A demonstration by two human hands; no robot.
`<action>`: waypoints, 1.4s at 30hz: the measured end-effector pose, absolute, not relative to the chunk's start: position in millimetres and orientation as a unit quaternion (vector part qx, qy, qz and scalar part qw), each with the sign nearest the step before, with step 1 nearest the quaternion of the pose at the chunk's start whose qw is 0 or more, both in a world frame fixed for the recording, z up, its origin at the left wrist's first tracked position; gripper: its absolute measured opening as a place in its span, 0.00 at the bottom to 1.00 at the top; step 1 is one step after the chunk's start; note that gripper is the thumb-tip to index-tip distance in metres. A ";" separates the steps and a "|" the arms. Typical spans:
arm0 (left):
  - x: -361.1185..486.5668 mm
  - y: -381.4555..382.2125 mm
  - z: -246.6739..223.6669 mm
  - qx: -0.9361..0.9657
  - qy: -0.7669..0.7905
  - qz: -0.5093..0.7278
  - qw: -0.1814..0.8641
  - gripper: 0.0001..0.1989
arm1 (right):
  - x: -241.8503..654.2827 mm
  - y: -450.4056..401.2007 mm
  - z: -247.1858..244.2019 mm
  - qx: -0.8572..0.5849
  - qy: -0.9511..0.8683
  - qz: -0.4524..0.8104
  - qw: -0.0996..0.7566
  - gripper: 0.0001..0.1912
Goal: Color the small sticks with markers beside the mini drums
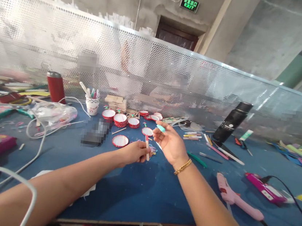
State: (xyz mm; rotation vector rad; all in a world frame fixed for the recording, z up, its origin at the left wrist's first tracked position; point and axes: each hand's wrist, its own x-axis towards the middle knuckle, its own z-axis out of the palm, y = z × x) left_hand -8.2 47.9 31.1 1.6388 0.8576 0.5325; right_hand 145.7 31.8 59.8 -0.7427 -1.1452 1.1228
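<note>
My left hand (134, 152) grips a flat craft stick (147, 147) between thumb and fingers. The stick stands nearly upright, its upper part red and the rest pale wood. Beside it, my right hand (172, 143) is raised with curled fingers around a teal marker (161, 128); only its teal end shows clearly. A gold bracelet (183, 167) circles the right wrist. Behind the hands lie round red-rimmed discs with white faces, one (147, 131) just past the stick and another (120, 141) to the left. Small colourful pieces (153, 149) lie on the table near the stick.
On the blue table (140, 196) stand a red bottle (55, 87), a paper cup (91, 105) of pens and a black flask (231, 123). A pink glue gun (236, 200) and a purple power strip (265, 188) lie right. White cables (41, 140) cross the left. A perforated metal screen (156, 68) closes the back.
</note>
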 end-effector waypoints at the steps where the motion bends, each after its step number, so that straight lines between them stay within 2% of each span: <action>1: -8.1 48.4 30.2 0.697 0.364 0.236 0.571 0.13 | 142.3 33.2 53.8 -0.330 -0.495 0.462 0.658 0.18; 4: -7.8 48.6 28.7 0.693 0.346 0.249 0.581 0.12 | 138.7 36.3 35.9 -0.397 -0.500 0.316 0.702 0.19; 9: -8.5 46.6 30.5 0.681 0.343 0.265 0.591 0.12 | 139.1 26.5 14.7 -0.452 -0.576 0.163 0.661 0.10; 11: -9.0 45.5 32.2 0.672 0.356 0.268 0.591 0.13 | 138.1 21.3 9.3 -0.456 -0.591 0.135 0.651 0.11; 16: -8.7 44.3 32.1 0.677 0.359 0.248 0.593 0.15 | 134.4 18.6 2.4 -0.459 -0.593 0.135 0.647 0.15; 25: -8.2 43.5 32.5 0.686 0.350 0.221 0.599 0.14 | 140.7 22.2 1.6 -0.479 -0.620 0.100 0.613 0.09; 30: -8.4 38.9 37.5 0.688 0.347 0.217 0.600 0.18 | 142.6 22.2 4.6 -0.494 -0.634 0.088 0.588 0.08; 37: -8.7 39.8 36.2 0.688 0.381 0.229 0.574 0.18 | 142.7 23.0 8.3 -0.468 -0.597 0.143 0.636 0.06; 42: -6.5 43.7 35.9 0.681 0.411 0.216 0.566 0.15 | 143.0 21.0 11.3 -0.472 -0.607 0.112 0.630 0.03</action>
